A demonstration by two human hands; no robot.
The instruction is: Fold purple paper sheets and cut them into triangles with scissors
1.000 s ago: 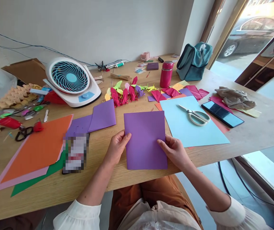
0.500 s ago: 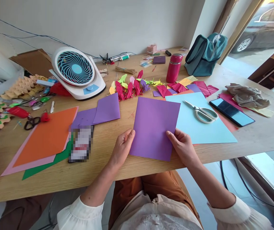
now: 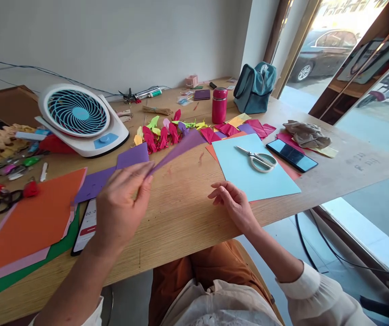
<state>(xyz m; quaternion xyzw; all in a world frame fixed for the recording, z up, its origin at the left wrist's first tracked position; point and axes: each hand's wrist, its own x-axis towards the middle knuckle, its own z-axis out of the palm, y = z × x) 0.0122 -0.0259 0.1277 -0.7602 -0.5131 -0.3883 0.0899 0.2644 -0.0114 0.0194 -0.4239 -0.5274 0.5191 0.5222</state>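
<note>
My left hand is raised above the table and pinches one edge of a purple paper sheet. The sheet hangs in the air, seen almost edge-on, slanting up to the right. My right hand rests on the wooden table with its fingers loosely curled and nothing in them. It lies beside the near corner of a light blue sheet. A pair of scissors lies on that blue sheet.
A white desk fan stands at the back left. Orange, pink and green sheets lie at the left, partly over a phone. Folded paper shapes, a red flask, a teal bag and another phone sit farther back.
My left hand lifted the purple sheet off the table and swung it up to the left. My right hand let go of it and now rests on the table.
</note>
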